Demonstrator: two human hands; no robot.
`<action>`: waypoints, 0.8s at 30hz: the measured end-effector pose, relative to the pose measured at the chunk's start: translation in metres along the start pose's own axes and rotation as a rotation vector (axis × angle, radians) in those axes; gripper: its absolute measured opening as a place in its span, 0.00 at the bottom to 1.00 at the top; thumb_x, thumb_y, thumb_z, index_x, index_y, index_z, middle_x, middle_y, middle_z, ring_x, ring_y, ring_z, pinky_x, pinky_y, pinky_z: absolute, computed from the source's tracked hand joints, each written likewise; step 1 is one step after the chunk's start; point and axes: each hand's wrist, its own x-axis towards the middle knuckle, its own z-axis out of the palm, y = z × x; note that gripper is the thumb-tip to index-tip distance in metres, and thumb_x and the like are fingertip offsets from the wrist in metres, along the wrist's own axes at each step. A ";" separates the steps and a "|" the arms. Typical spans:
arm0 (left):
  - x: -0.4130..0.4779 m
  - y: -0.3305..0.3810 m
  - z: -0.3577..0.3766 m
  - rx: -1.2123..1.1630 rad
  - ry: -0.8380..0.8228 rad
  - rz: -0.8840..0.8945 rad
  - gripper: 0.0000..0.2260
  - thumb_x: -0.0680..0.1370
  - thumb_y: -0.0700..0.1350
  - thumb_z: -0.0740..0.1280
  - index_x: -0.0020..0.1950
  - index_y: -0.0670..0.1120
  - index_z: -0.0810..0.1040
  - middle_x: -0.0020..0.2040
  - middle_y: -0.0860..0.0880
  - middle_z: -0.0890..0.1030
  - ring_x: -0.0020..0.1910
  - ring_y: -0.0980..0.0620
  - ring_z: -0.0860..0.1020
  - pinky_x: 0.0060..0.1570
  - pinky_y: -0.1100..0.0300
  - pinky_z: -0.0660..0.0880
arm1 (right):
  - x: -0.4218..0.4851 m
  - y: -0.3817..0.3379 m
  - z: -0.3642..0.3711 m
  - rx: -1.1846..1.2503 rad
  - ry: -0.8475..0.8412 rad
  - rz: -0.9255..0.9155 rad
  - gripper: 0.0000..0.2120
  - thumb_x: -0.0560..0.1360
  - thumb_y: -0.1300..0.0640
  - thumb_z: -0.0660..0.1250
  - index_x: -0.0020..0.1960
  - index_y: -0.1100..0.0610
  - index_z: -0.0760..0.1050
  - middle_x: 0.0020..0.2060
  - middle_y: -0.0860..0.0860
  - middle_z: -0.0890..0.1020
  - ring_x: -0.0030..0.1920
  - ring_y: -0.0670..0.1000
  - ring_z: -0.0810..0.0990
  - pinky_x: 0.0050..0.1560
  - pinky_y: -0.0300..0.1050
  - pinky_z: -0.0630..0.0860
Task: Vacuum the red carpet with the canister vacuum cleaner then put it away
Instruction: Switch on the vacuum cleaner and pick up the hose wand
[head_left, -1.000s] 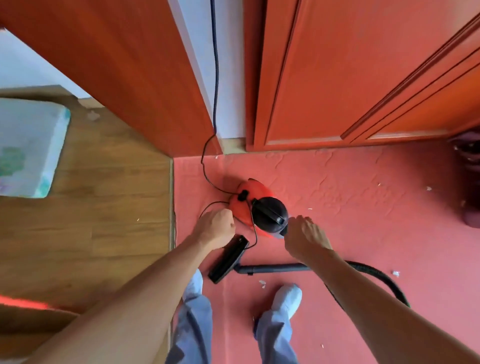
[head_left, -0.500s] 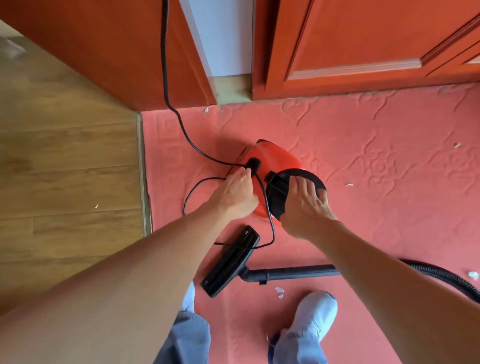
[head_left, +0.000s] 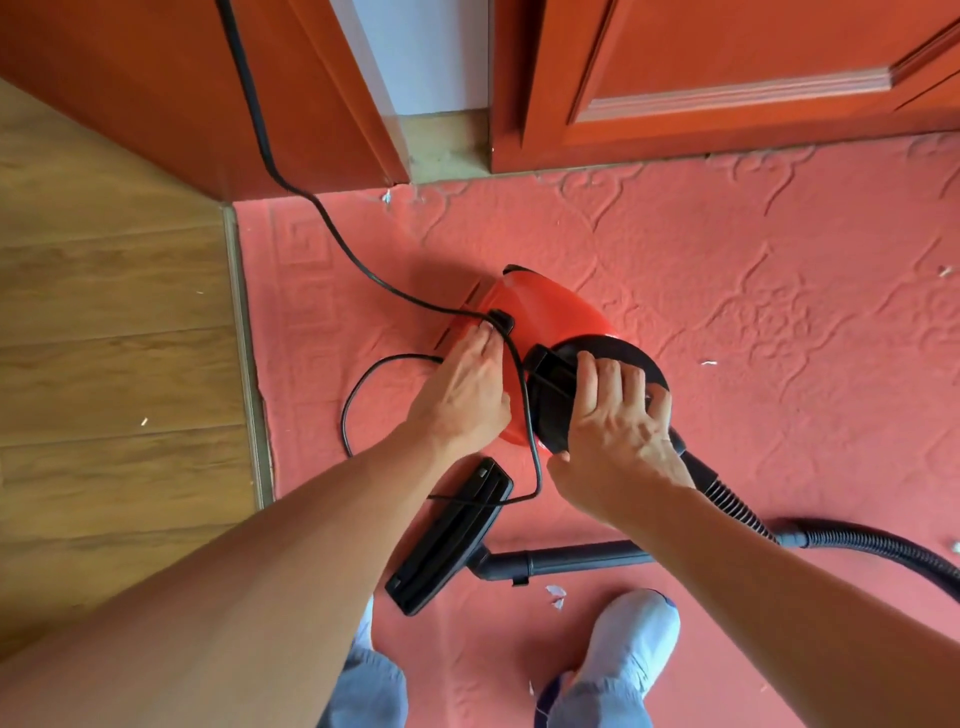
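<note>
- The canister vacuum cleaner (head_left: 545, 312) is gripped at its black end by the right hand (head_left: 618, 415).
- The left hand (head_left: 462, 395) is laid at the power cord (head_left: 528, 415); its grip cannot be determined.

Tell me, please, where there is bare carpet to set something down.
Bare: red carpet between canister and cabinet door, bar a few scraps; also the strip between cord and wooden floor. Crowded: nozzle, wand and hose by the feet.

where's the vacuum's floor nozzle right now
The floor nozzle lies low and centre in the head view on the red carpet, just below the left hand and the canister, its wand running off to the right.
</note>
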 end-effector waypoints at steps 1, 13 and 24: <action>0.003 0.002 0.000 -0.001 0.005 -0.008 0.31 0.77 0.36 0.62 0.80 0.35 0.57 0.80 0.40 0.60 0.80 0.45 0.57 0.78 0.55 0.56 | 0.001 0.000 0.000 -0.001 -0.004 0.002 0.45 0.64 0.46 0.70 0.73 0.66 0.60 0.61 0.60 0.70 0.60 0.61 0.69 0.59 0.61 0.68; 0.021 0.022 -0.021 0.273 -0.070 -0.083 0.13 0.76 0.36 0.62 0.59 0.37 0.77 0.62 0.39 0.77 0.60 0.39 0.76 0.60 0.52 0.69 | 0.003 -0.002 -0.001 0.035 -0.029 0.016 0.44 0.63 0.46 0.69 0.73 0.66 0.61 0.59 0.59 0.70 0.58 0.61 0.69 0.58 0.60 0.68; 0.008 0.018 -0.029 0.083 0.028 -0.146 0.13 0.77 0.37 0.62 0.61 0.39 0.77 0.59 0.40 0.80 0.58 0.39 0.79 0.55 0.49 0.75 | 0.006 0.002 -0.007 -0.010 -0.062 0.004 0.43 0.68 0.43 0.66 0.74 0.64 0.57 0.60 0.58 0.68 0.58 0.59 0.68 0.58 0.59 0.67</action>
